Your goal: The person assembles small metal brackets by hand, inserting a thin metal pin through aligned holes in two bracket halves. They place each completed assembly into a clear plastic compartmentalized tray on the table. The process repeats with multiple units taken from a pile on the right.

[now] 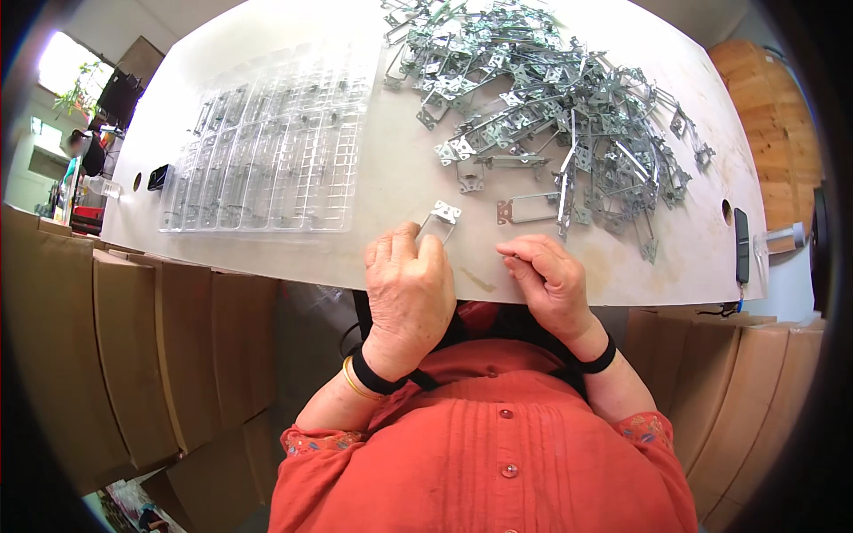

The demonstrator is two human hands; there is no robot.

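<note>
My left hand [409, 289] is closed around a small metal bracket [445, 211] with a wire frame, above the table's near edge. The bracket's flat plate with holes sticks out past my fingers; its lower part is hidden by them. To the right, my right hand [549, 280] has its thumb and fingers pinched together, with a tiny dark bit at the tips that I cannot make out. Just beyond it lies another wire-framed bracket [531, 207]. A large heap of similar metal brackets [569, 115] spreads over the far and right part of the table.
A clear plastic tray [346, 224] with long compartments stands at the left, metal pieces in many of them. The white table [404, 133] has round holes near both sides. A black bar-shaped object [742, 246] sits at the right edge. Cardboard boxes [133, 346] flank me below.
</note>
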